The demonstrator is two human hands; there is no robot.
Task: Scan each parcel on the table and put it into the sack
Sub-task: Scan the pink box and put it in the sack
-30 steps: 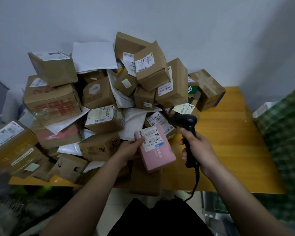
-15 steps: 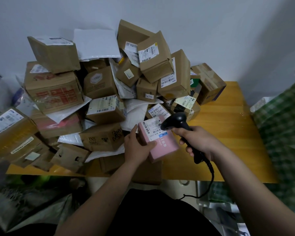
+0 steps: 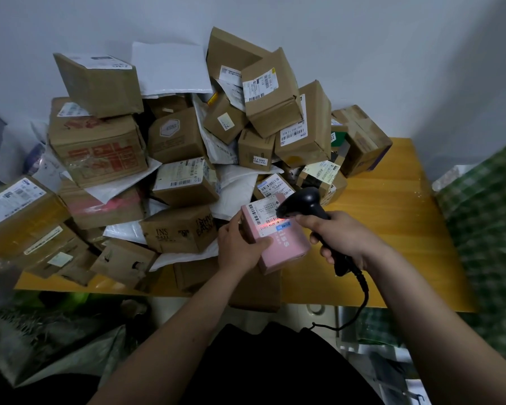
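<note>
pink parcel [image 3: 278,238] in left hand [image 3: 240,244]

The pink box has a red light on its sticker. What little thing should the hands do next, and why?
Probably lift the scanner away. Its red line already lies across the label of the pink box, which the left hand holds while the right hand aims. That looks like the scan happening, so the box would go next toward the green checked sack on the right.

Dim, flat indoor light, cool grey cast. Wide-angle bowing at edges. Green checked sack [image 3: 485,217] at right motion-blurred; lower corners murky. Red scan glow on pink parcel [image 3: 275,238] label. Bench [image 3: 392,206] shows faint sheen.
</note>
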